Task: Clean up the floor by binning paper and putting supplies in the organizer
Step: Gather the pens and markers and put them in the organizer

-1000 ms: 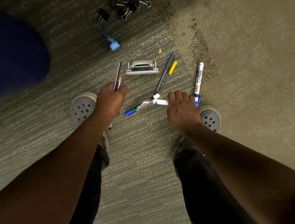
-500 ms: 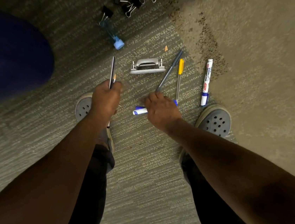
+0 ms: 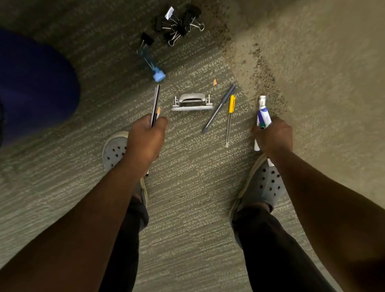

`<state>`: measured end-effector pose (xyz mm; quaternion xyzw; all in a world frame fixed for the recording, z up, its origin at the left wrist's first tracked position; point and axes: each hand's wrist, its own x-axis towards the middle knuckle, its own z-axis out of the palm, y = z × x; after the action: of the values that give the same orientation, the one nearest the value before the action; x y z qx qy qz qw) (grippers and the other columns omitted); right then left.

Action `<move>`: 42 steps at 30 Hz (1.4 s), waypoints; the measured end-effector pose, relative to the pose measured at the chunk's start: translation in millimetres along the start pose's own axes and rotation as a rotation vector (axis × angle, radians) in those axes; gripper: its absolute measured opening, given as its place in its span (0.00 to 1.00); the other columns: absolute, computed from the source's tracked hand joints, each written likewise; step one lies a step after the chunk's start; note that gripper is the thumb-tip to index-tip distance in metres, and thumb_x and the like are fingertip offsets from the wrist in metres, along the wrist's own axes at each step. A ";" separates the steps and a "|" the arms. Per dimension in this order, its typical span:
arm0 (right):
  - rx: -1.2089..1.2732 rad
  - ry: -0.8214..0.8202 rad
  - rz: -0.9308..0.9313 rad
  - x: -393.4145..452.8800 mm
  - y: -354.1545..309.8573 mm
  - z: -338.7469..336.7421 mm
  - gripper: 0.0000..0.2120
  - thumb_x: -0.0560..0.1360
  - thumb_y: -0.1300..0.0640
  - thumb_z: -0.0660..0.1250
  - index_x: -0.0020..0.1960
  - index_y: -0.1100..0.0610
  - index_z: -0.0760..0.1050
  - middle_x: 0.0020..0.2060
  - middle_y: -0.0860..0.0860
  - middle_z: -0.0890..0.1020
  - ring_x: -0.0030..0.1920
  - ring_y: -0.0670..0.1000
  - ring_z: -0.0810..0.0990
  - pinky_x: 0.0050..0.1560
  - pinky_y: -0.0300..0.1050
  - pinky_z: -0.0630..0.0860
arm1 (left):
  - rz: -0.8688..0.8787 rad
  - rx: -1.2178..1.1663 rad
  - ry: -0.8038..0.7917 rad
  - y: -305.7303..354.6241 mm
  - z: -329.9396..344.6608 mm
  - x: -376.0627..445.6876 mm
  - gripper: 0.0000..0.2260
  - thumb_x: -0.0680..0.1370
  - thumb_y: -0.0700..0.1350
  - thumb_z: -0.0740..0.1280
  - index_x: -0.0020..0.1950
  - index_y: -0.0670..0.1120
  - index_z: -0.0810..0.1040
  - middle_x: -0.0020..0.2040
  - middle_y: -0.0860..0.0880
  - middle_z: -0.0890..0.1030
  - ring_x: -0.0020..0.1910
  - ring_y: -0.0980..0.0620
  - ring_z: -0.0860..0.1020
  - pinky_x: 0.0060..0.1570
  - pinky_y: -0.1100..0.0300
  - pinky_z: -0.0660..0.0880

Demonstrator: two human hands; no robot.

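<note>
Grey ribbed carpet [image 3: 178, 216] covers the floor under a person standing in perforated clogs, both arms reaching down. Their left hand [image 3: 146, 138] is closed around a dark pen [image 3: 155, 103] and a pencil [image 3: 158, 112], which stick up out of the fist. Their right hand [image 3: 273, 137] is closed on a bundle of markers [image 3: 263, 114], white barrels with blue and green showing. Between the hands, loose on the carpet, lie a grey hole punch [image 3: 192, 102], a grey pen [image 3: 218, 108] leaning diagonally, and just beside it a yellow-capped pen [image 3: 230, 120]. Farther off sit a pale blue tube [image 3: 151, 64] and a heap of black binder clips [image 3: 176, 26]. A dark blue object [image 3: 26, 83] fills the left edge.
</note>
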<state>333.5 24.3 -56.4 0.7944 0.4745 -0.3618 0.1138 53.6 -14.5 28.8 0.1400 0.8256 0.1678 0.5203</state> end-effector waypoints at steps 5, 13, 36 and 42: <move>0.152 0.103 -0.283 -45.9 -36.1 -43.2 0.07 0.74 0.55 0.68 0.52 0.54 0.78 0.35 0.51 0.80 0.29 0.48 0.75 0.33 0.38 0.68 | -0.121 -0.245 -0.171 25.7 -25.2 -41.5 0.08 0.75 0.51 0.68 0.39 0.50 0.77 0.23 0.54 0.64 0.19 0.55 0.59 0.20 0.66 0.58; 0.077 0.062 -0.947 -204.9 -133.7 -213.5 0.12 0.68 0.57 0.71 0.51 0.52 0.81 0.38 0.51 0.85 0.35 0.54 0.82 0.35 0.42 0.77 | -0.186 -0.242 -0.606 140.2 -82.3 -182.6 0.27 0.66 0.70 0.71 0.52 0.51 0.84 0.41 0.51 0.84 0.19 0.59 0.58 0.18 0.68 0.57; 1.170 -0.615 -0.380 -494.1 -270.4 -583.9 0.10 0.79 0.56 0.67 0.56 0.60 0.76 0.32 0.53 0.80 0.30 0.50 0.77 0.36 0.47 0.76 | 0.366 -0.473 -0.329 389.2 -254.3 -591.4 0.11 0.76 0.42 0.71 0.58 0.44 0.79 0.44 0.42 0.85 0.22 0.60 0.73 0.17 0.68 0.62; 1.095 -1.006 -0.156 -501.4 -302.9 -589.5 0.18 0.77 0.52 0.68 0.61 0.63 0.74 0.54 0.63 0.83 0.54 0.62 0.83 0.61 0.61 0.76 | 0.392 -0.391 -0.128 403.9 -266.4 -598.2 0.10 0.72 0.40 0.76 0.50 0.39 0.81 0.42 0.41 0.86 0.37 0.51 0.84 0.33 0.64 0.77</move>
<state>211.1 155.2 755.1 0.4400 0.1721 -0.8730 -0.1209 86.0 73.2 792.6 0.2041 0.7003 0.4122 0.5459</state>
